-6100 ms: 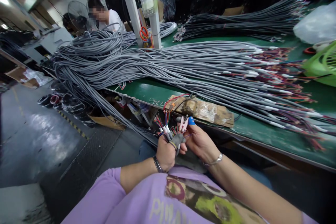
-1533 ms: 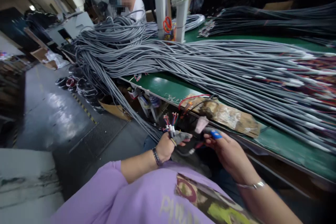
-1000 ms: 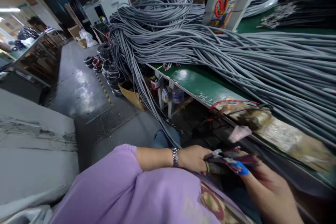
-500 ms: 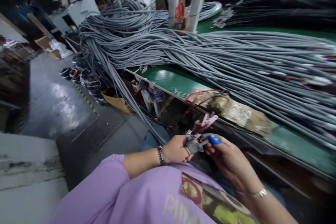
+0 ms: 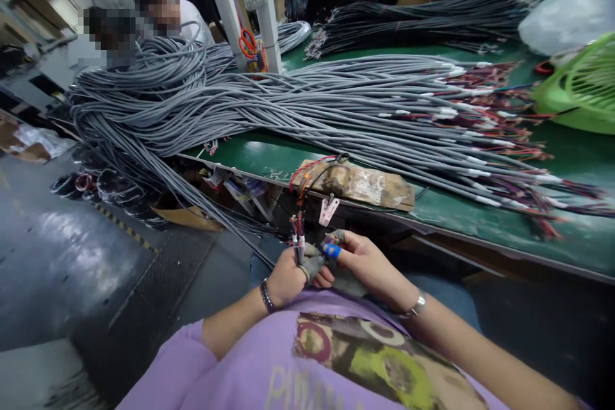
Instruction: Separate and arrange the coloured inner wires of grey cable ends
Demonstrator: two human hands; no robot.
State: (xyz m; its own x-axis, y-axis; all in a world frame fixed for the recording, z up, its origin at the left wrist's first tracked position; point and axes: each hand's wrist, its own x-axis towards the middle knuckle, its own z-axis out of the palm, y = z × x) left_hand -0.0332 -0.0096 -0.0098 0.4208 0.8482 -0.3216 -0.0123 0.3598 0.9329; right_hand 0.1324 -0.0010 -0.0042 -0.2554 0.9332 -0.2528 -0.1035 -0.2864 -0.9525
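Observation:
My left hand (image 5: pixel 287 277) is closed around grey cables (image 5: pixel 240 245) close to their ends. White sleeves (image 5: pixel 298 250) and thin dark and red wires (image 5: pixel 298 225) stick up above its fist. Grey covers wrap some fingers. Just to the right, my right hand (image 5: pixel 368 262) pinches thumb and fingers together, a blue cover (image 5: pixel 331 250) on one digit. Whatever lies in that pinch is too small to make out. A pink clip (image 5: pixel 329 211) hangs beyond the hands, by the bench edge.
Long grey cables (image 5: pixel 288 102) cover the green bench (image 5: pixel 259 157), wire ends at right. A taped cardboard piece (image 5: pixel 365 184) lies at the front edge. Behind are black cables (image 5: pixel 423 22), orange-handled scissors (image 5: pixel 247 43) and a green basket (image 5: pixel 579 80). A person (image 5: pixel 192 19) sits at the back left.
The view has swung right, showing more of the bench. The wire ends in my left hand now point upward instead of leaning right. The pink clip's tilt has changed.

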